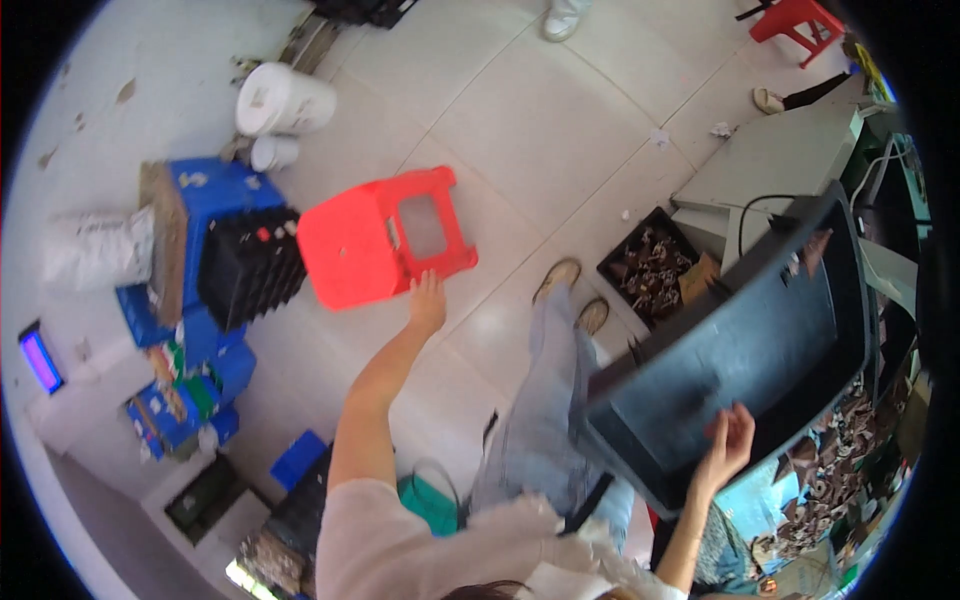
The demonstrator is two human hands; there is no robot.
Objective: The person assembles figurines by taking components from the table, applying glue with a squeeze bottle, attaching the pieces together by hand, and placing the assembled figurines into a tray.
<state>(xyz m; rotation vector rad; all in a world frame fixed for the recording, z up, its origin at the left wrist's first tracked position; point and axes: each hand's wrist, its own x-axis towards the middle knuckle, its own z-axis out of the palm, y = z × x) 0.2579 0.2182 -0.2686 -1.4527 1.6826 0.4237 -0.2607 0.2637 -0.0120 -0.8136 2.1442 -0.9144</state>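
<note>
My left hand (428, 303) is stretched out to the left, fingers extended. Its fingertips overlap the near side of a red plastic stool (345, 245); whether they touch it I cannot tell. On my right, a large black plastic tray (740, 350) stands tilted with its hollow side toward me. My right hand (733, 440) is in front of the tray's inside, near its lower wall. Those fingers are loosely bent and slightly blurred, with nothing visible in them. A small brown piece (817, 250) lies at the tray's upper end.
Blue boxes (225, 195) and a black ribbed crate (250, 262) stand beyond the stool, near white buckets (285, 100). A black bin of brown pieces (655, 268) sits on the floor by the bench (770, 155). More brown parts (840, 470) lie right of the tray. Other people's feet (562, 22) show at the top.
</note>
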